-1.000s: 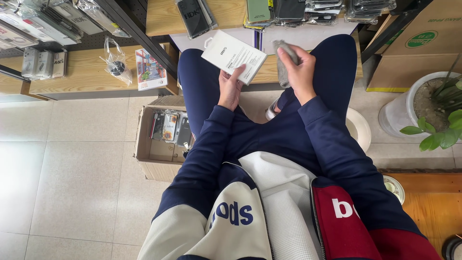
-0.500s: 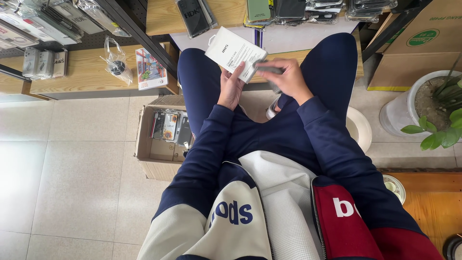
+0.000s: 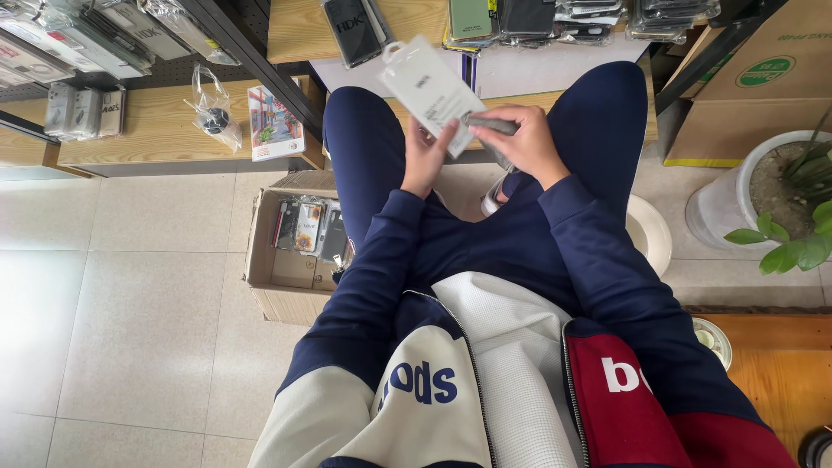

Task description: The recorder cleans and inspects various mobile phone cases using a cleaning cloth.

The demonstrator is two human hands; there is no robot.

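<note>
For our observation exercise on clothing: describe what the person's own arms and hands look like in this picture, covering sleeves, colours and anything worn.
Both arms wear long navy blue sleeves ending in snug ribbed cuffs at the wrists. The left sleeve turns cream near the shoulder; the right sleeve turns red there. The left hand and right hand are bare: no gloves, rings or watch show.

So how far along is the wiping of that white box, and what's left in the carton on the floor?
In hand: the left hand holds the white box while the right hand presses a grey cloth against its lower edge. Stacks of packaged cases already sit on the wooden shelf. Left: several packaged cases lie in the open carton.
</note>
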